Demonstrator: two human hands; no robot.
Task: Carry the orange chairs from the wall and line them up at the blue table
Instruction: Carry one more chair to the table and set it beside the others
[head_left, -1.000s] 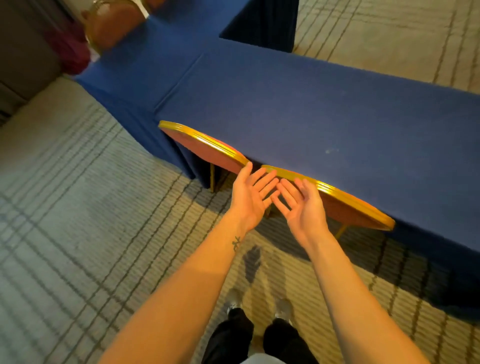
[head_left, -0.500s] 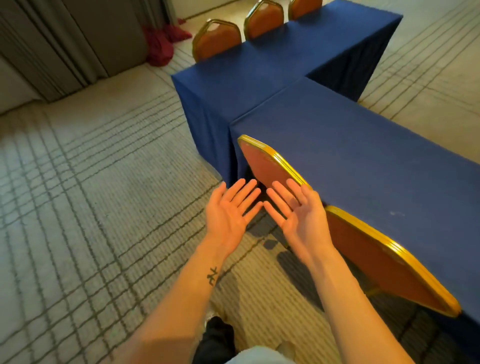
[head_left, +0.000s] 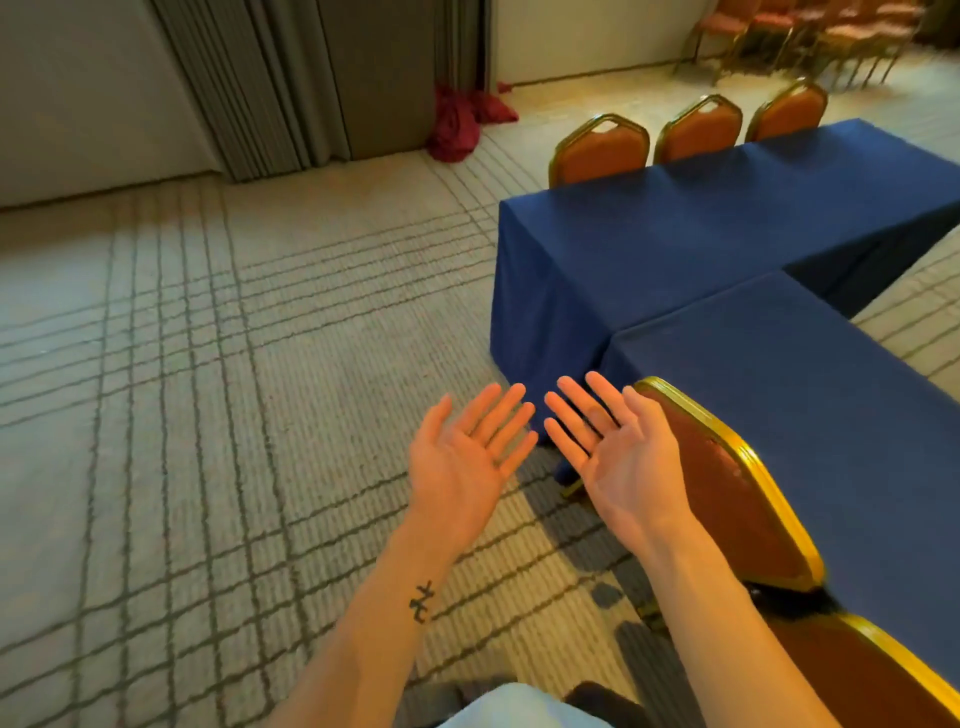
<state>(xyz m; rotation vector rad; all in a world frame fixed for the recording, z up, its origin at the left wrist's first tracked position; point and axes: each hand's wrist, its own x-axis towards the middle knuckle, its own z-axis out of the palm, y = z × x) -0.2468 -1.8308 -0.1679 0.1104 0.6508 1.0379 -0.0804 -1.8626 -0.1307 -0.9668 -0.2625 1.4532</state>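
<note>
My left hand (head_left: 465, 457) and my right hand (head_left: 615, 457) are held out side by side, palms up, fingers straight, holding nothing. Just right of my right hand stands an orange chair (head_left: 737, 499) with a gold frame, its back against the near blue table (head_left: 810, 384). A second orange chair (head_left: 878, 670) shows at the bottom right corner. Three more orange chairs (head_left: 696, 132) line the far side of the far blue table (head_left: 675, 234). More chairs (head_left: 810, 36) stand by the far wall at the top right.
Patterned grey carpet (head_left: 208, 389) stretches to the left of the tables. A folding partition (head_left: 322, 78) and a red cloth heap (head_left: 462, 119) sit by the back wall. The two tables meet in an L shape.
My view has swung left and up, away from the two near chairs. My hands came off the chair back and turned palms up in the air.
</note>
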